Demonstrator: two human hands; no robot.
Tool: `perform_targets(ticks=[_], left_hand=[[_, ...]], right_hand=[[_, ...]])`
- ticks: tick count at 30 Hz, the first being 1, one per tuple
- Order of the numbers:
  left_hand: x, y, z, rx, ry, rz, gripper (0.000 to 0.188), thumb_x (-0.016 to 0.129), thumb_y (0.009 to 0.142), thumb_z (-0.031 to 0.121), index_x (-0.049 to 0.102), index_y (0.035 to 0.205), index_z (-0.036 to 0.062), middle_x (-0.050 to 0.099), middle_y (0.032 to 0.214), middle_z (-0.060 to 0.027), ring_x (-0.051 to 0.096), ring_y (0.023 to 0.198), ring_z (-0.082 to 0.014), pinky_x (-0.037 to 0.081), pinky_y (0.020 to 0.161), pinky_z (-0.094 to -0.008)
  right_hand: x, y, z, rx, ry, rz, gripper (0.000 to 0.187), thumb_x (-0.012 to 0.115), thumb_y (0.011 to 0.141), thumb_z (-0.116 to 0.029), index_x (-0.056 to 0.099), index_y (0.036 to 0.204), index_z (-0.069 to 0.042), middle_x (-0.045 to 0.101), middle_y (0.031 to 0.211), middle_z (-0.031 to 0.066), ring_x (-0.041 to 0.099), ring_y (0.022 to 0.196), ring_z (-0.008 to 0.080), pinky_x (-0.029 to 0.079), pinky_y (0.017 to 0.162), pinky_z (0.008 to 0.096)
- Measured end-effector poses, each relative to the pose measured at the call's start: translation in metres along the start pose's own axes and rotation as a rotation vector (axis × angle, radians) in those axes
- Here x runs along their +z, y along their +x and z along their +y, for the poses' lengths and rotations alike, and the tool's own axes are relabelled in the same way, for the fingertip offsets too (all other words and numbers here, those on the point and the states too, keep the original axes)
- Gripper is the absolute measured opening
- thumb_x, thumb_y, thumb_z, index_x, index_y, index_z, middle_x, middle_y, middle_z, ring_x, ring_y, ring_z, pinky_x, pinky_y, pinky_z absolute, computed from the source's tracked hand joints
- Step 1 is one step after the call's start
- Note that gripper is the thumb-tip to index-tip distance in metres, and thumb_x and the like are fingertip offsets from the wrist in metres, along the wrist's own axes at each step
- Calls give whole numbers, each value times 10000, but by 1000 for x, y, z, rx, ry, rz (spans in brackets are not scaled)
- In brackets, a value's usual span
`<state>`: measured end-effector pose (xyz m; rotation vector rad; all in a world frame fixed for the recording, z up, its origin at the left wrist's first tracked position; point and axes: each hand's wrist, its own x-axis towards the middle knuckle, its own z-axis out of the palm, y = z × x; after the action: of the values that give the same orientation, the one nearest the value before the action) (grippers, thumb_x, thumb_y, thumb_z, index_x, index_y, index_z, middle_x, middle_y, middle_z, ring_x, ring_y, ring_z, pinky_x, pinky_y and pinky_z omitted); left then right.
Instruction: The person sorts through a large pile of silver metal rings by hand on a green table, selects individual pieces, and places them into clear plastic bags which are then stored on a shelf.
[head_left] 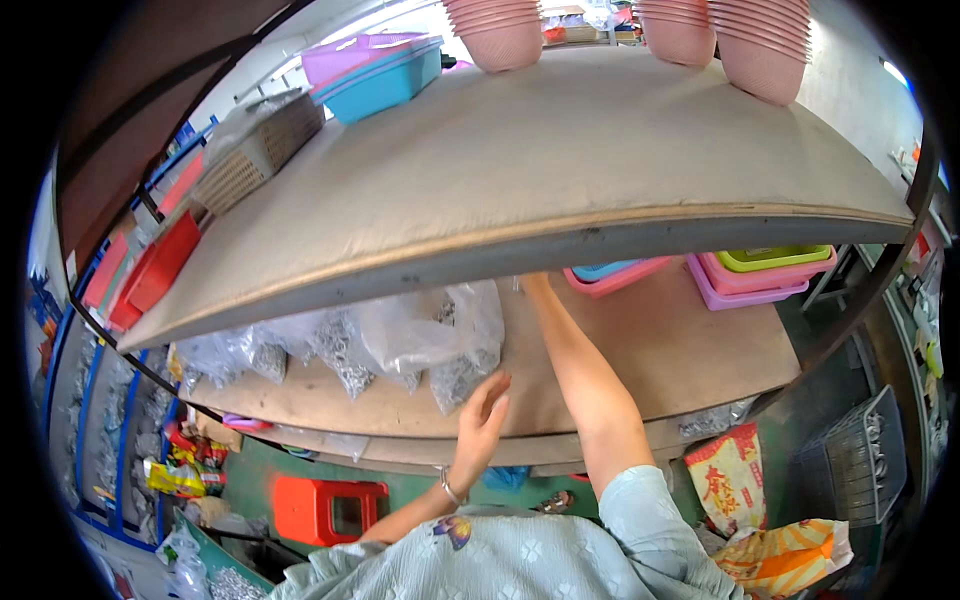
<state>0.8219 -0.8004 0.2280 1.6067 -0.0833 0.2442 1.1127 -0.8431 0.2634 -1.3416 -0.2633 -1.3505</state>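
Brown upper shelf [560, 150], green floor [262, 462]: our left hand [485, 415] beside bags [400, 335], thumb apart; our hidden right hand we cannot judge.

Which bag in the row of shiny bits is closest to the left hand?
The bag at the row's right end, right beside the left hand; the row's others lie farther left. I can't tell whether hand and bag touch.

The head-worn fisheye looks down across shelves [560, 150].
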Motion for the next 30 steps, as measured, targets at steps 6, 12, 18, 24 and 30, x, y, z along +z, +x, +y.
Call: perform_targets(ticks=[6,12,18,24,30], left_hand=[[-23,-17,-4,-192,-35,119,298,428,944,98,487,1219,-2,557,1179,-116,515,1127,-209,420,941,-325],[-34,-11,-17,-219,3,129,281,431,940,91,509,1195,0,573,1153,-106,538,1087,-185,422,932,-307],[-34,-5,-27,-210,52,89,262,464,923,81,533,1159,-8,596,1114,-90,546,1047,-155,415,906,-263],[-17,11,-22,-198,99,-29,259,461,918,64,532,1153,-22,604,1090,-96,552,1033,-154,430,895,-266],[-14,11,-24,-244,-11,-50,251,477,921,91,539,1128,-38,619,1054,-81,566,997,-133,429,883,-246]], right_hand=[[23,-32,36,140,-126,-96,142,514,816,-62,632,860,3,650,791,156,633,747,287,482,661,299],[4,-63,79,274,-290,-328,139,519,810,-66,633,854,0,651,786,152,636,745,285,485,653,304],[-24,-76,92,357,-350,-524,135,525,803,-69,633,848,-3,651,782,148,638,743,283,488,646,310],[-49,-70,105,368,-399,-619,132,530,796,-72,634,842,-6,652,778,144,641,741,281,491,639,315],[-43,-74,100,356,-408,-659,129,535,789,-76,634,836,-9,653,774,140,644,739,279,494,632,321]])
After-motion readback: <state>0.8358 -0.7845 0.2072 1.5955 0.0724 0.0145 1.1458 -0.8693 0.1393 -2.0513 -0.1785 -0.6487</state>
